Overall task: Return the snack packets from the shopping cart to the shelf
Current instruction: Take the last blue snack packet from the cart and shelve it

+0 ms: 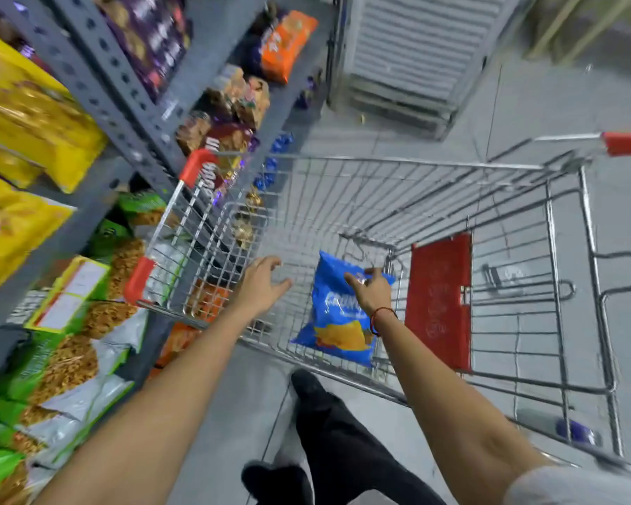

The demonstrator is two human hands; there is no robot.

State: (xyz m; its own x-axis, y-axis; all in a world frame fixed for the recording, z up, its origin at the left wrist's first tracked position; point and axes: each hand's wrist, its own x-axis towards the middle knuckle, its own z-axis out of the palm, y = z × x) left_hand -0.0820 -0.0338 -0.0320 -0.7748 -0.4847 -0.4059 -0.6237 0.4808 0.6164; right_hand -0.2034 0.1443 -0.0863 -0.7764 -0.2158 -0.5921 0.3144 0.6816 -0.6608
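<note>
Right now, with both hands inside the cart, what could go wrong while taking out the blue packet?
1. The right hand only rests on the top of the blue packet, with no full grip visible, so the packet may slip back when lifted.
2. The left hand is open and empty near the wire side of the cart; fingers might catch in the mesh.
3. The cart stands very close to the shelf, so a push could knock it against the packets there.

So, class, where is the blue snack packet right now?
In the head view, the blue snack packet lies in the shopping cart, beside the red flap, under the right hand.
</note>
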